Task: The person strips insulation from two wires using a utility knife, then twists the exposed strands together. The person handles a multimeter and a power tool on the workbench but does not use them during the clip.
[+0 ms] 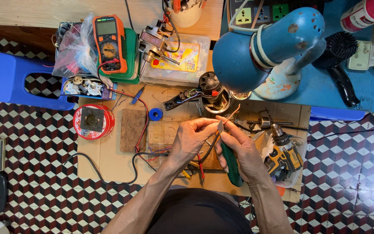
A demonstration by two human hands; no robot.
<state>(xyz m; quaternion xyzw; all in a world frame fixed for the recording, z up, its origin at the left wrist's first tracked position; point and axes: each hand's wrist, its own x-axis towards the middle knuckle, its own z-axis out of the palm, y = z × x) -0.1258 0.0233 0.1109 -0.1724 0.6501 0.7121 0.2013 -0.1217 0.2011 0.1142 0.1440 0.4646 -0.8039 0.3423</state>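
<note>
Both hands work low over a cardboard sheet (109, 160) laid on the checkered tile floor (31, 195). The sheet is crowded: its bare parts are along the near left edge and beside the wooden block (133, 130); its right edge is taken up by a yellow drill (284, 156). Open floor lies to the left and right of the sheet. A blue lamp (267, 47) hangs over the far side, close above the hands.

The left hand (191, 141) pinches a thin orange wire (230, 116) between thumb and forefinger, fingers closed on it. The right hand (241, 151) is clenched round a green-handled tool (230, 164), whose metal tip meets the wire just beside the left fingertips. The wire's bare end rises past the fingers toward a round black motor (213, 93). Black and red leads trail from under the hands.

The tool handle is smooth plastic. The block is rough and scorched. A red round tin (94, 121) lies left of it, a small blue tape roll (155, 114) beyond it, and an orange meter (108, 43) stands farther off.
</note>
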